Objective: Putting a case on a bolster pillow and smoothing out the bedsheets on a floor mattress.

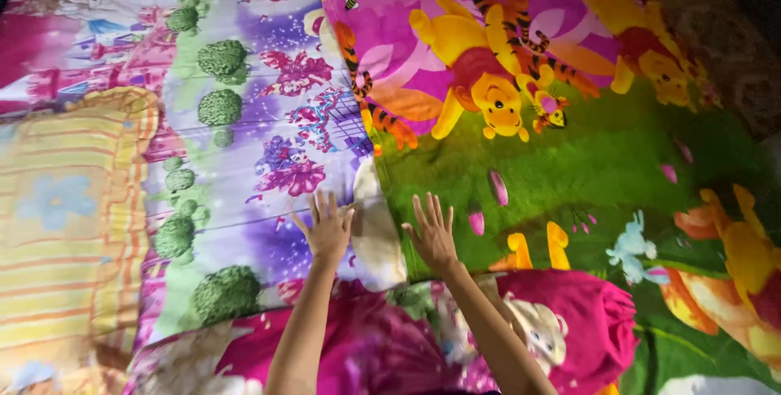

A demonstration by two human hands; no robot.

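Both my hands are flat and open, gripping nothing: left hand (327, 228) on the purple sheet (244, 151), right hand (432, 232) on the green cartoon blanket (586, 159), whose edge runs away from me between them.

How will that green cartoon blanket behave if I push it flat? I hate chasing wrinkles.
The green cartoon blanket looks soft and floppy, so it would likely bunch ahead of the right hand. Its fleecy look suggests it would grip the purple sheet rather than slide.
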